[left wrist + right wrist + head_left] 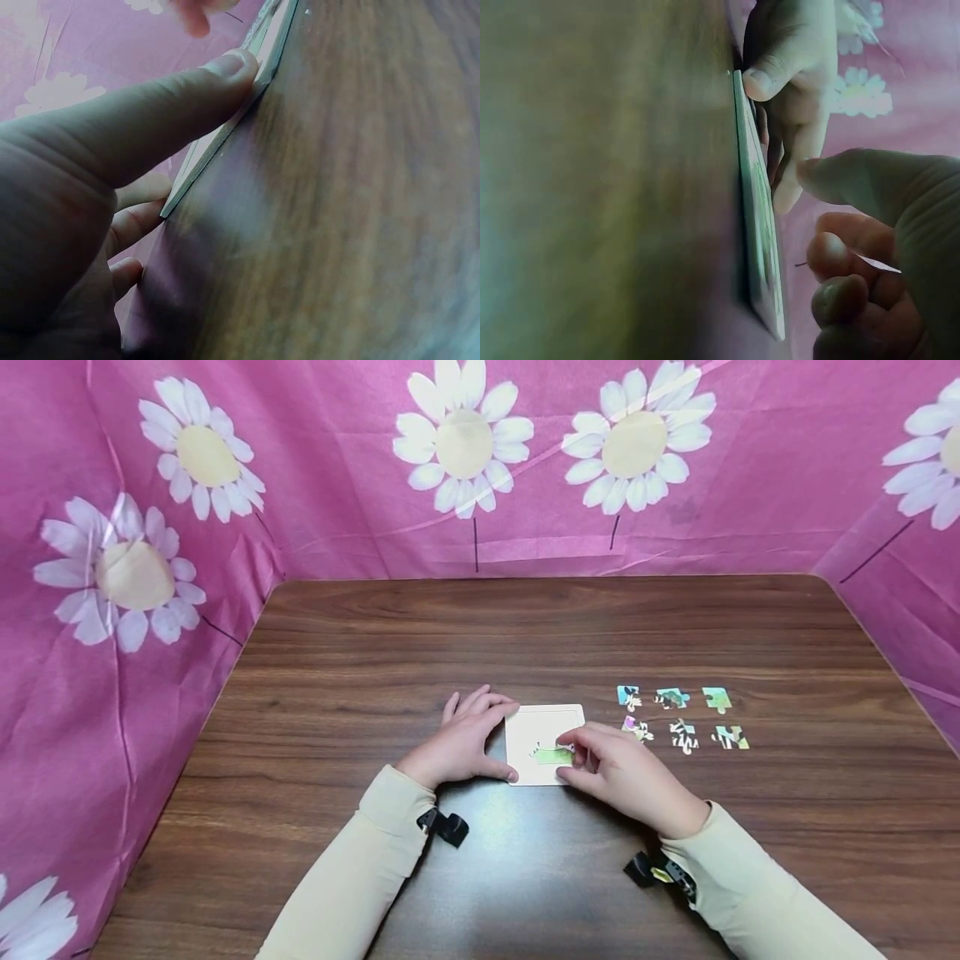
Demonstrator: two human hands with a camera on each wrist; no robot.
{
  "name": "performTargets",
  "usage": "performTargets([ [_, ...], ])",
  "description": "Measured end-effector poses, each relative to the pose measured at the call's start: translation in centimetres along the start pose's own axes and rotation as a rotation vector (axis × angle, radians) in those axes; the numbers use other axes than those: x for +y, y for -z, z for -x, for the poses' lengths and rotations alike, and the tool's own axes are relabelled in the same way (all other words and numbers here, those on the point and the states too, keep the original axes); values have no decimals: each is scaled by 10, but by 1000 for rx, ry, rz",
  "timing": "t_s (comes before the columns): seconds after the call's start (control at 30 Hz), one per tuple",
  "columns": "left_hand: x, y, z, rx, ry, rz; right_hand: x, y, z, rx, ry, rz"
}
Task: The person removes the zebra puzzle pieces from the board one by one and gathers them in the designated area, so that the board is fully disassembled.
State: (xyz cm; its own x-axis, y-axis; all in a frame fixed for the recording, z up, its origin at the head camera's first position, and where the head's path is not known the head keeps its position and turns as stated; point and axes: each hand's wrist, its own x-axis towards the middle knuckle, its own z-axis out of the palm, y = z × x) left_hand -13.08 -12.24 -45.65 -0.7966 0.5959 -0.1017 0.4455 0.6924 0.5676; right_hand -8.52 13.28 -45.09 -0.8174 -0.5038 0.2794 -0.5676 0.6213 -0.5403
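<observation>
A pale square puzzle board (543, 720) lies on the table, with a green patch of fitted puzzle pieces (551, 757) in its lower part. My left hand (472, 739) spans the board's left side; its thumb (225, 75) rests on the near corner and a finger touches the far one. Over the board's right part is my right hand (618, 772), its thumb and fingers bent. In the right wrist view, the right thumb (847, 176) and forefinger stand apart with nothing visible between them. The right hand hides some of the board.
To the right, several loose puzzle pieces (684, 737) lie in two rows on the brown wooden table (450, 635). A pink cloth (337, 468) with white daisies hangs behind the table and at both sides. Each sleeve carries a black wrist strap (450, 828).
</observation>
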Motion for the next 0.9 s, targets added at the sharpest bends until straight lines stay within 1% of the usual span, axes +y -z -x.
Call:
performTargets([
  [0.07, 0, 0, 0, 1, -2, 0, -3, -2, -6, -39, -15, 14],
  [0.23, 0, 2, 0, 2, -4, -3, -8, -5, -20, -172, -68, 29],
  [0.37, 0, 2, 1, 3, -10, -2, -8, -7, -27, -231, -102, 23],
  [0.47, 0, 2, 0, 1, -7, -4, -8, -6, -30, -248, -136, 14],
  [0.57, 1, 2, -1, -2, -4, -3, -8, -4, -31, -249, -156, 5],
  [0.7, 1, 1, -1, -2, -3, -2, -6, -4, -31, -242, -160, -12],
  [0.9, -1, 0, -1, 1, 0, -1, -6, -7, -34, -268, -176, -8],
])
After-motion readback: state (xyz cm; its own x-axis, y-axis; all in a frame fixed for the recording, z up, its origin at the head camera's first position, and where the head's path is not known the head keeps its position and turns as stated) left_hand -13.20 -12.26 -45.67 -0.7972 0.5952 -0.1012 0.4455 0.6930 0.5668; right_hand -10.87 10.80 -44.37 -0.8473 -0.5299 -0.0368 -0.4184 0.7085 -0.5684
